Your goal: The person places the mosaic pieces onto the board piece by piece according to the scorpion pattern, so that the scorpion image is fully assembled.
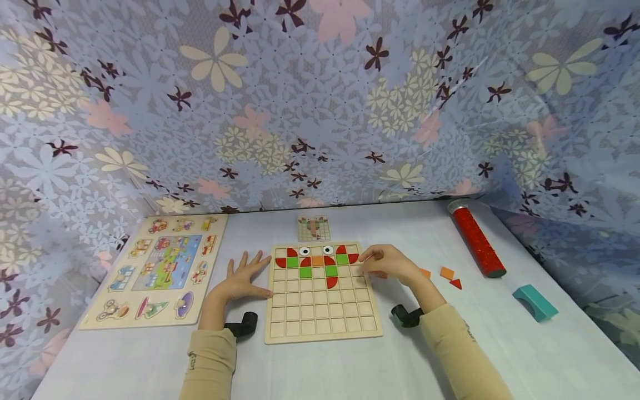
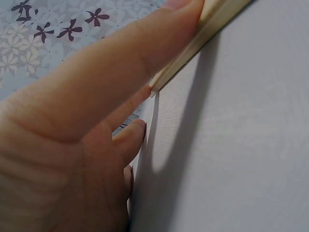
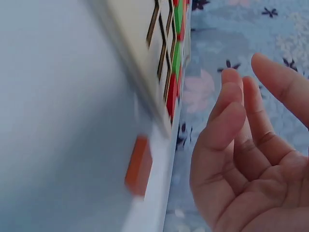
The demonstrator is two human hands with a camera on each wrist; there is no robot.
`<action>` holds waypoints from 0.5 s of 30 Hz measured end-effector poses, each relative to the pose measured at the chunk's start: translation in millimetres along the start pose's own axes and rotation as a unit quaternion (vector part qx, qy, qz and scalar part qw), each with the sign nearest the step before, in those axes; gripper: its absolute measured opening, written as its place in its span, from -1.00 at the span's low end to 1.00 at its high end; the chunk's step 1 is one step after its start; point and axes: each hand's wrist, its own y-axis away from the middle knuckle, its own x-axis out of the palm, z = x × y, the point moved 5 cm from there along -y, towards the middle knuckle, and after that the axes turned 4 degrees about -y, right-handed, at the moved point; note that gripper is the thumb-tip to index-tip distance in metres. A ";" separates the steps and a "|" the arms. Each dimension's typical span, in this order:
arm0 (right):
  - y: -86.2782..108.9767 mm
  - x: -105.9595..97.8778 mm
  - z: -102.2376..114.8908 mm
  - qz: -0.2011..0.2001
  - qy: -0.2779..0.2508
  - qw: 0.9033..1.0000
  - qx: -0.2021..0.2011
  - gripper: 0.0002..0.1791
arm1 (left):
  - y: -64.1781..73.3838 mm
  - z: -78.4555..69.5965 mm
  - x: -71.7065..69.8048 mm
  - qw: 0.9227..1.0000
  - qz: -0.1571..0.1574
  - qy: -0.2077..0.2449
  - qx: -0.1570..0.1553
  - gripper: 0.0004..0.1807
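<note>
A wooden grid board (image 1: 320, 314) lies in the middle of the table. Its top rows hold red quarter-round, green square and orange pieces, plus two eye pieces (image 1: 327, 250). My left hand (image 1: 241, 282) is spread at the board's left side, with thumb and index fingertip at the edge; in the left wrist view the thumb (image 2: 120, 63) presses along that edge. Over the board's upper right edge hovers my right hand (image 1: 390, 262), fingers loosely bent; the right wrist view shows nothing between the fingers (image 3: 224, 128). An orange piece (image 3: 139, 166) lies on the table beside the board.
Behind the board is a small pattern card (image 1: 314, 228). A picture puzzle board (image 1: 112, 319) lies at left. To the right are an orange square (image 1: 447, 273), a red triangle (image 1: 456, 284), a red glittery tube (image 1: 477, 239) and a teal arch block (image 1: 536, 303). Flowered cloth (image 1: 320, 111) hangs behind.
</note>
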 end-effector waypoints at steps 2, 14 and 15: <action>4.6 -8.0 -4.1 -0.001 0.000 1.000 -0.001 -0.68 | 0.1 -0.5 0.3 1.000 -0.001 0.001 0.001 0.06; 24.8 -50.1 -26.1 -0.043 0.039 0.998 0.016 -0.65 | 0.6 -0.6 -0.7 1.000 -0.001 0.002 0.003 0.06; 25.5 -51.3 -27.7 -0.045 0.043 0.998 0.018 -0.66 | 0.6 -0.5 -0.7 1.000 -0.001 0.002 0.003 0.07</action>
